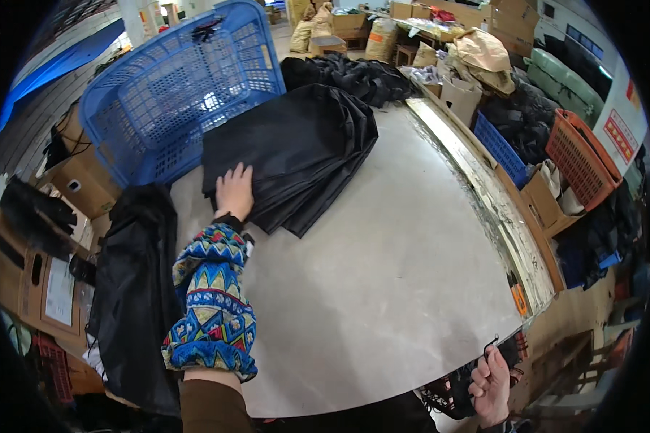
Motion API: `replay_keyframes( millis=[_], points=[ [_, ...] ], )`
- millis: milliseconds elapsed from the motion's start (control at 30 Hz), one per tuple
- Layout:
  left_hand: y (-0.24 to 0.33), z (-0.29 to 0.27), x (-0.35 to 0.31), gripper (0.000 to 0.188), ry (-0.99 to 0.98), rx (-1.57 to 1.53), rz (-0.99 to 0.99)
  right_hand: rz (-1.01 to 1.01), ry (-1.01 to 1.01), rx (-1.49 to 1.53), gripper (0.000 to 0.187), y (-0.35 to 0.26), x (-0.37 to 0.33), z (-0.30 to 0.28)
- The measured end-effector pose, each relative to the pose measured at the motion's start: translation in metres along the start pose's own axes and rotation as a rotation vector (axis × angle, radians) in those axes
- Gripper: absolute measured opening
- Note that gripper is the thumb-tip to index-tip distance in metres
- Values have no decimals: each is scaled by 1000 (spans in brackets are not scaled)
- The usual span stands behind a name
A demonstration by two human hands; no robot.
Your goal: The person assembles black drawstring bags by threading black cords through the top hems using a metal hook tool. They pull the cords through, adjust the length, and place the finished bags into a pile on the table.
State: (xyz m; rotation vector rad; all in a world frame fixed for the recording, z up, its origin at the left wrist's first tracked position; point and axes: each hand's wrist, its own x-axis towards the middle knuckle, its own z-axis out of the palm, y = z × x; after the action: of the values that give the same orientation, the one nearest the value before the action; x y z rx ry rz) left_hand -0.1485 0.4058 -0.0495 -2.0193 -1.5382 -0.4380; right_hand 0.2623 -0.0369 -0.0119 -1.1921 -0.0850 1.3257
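My left hand (235,191), in a patterned blue sleeve cover, lies with fingers spread on the near left edge of a stack of black fabric pieces (289,144). The layers fan out slightly toward me at the lower edge and bunch up at the far right. Over the table's near right edge, my right hand (491,386) is closed, pinching a thin, dark, hooked piece (490,342) between thumb and forefinger. Its exact kind is too small to tell.
A blue plastic basket (188,94) stands tilted behind the fabric. More black fabric (137,289) hangs at the table's left edge. Orange-handled snips (517,292) lie by the right edge of the grey table (383,303). An orange crate (583,159) and cardboard boxes stand farther right.
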Motion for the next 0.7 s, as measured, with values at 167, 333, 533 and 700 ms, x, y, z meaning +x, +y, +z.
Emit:
replay_keyframes(
  millis=[167, 333, 533, 700],
  points=[
    [-10, -17, 13, 10, -123, -155, -4, -6, 56, -11, 11, 29, -4, -4],
    [55, -130, -37, 19, -201, -451, 397, -150, 99, -71, 5, 20, 2, 1],
    [146, -206, -181, 19, -417, -582, 781, -258, 48, -9, 27, 12, -26, -14],
    [181, -242, -223, 27, -401, -794, 683, 7, -207, -309, 25, 51, -64, -16]
  ],
)
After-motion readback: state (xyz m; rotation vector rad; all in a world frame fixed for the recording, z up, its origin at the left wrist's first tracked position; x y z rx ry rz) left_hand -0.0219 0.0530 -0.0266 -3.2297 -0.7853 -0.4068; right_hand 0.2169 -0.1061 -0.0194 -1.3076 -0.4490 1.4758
